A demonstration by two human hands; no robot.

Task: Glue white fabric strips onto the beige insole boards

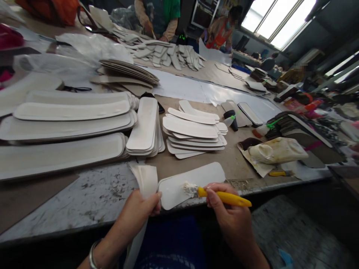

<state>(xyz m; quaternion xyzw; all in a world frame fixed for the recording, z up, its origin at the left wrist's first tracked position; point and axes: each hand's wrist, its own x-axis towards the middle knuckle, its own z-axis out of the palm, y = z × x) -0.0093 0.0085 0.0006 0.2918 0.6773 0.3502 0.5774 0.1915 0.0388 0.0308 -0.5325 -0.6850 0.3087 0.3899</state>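
Lying flat at the near edge of the worktop [106,190], the white rounded panel [209,173] sits between your hands, with its broad face up, which probably leaves it open to the bristles. Your right hand [231,213] is closed round the yellow-handled brush [232,198], held low and slanting, likely so the bristles meet the face at a shallow angle. Your left hand [143,207] pinches a bundle of white strips [147,179], its thumb at the panel's left end, perhaps steadying it. Just beyond stands a pile of curved white pieces [190,127], with a crosswise stack [143,125] to its left and long panels [73,111] farther left, all seemingly within easy reach. To the right, a stained plastic container [286,149] lies on its side, a second brush [277,173] near it. At the far side, a person [159,16] works behind a heap of pale pieces [171,56].
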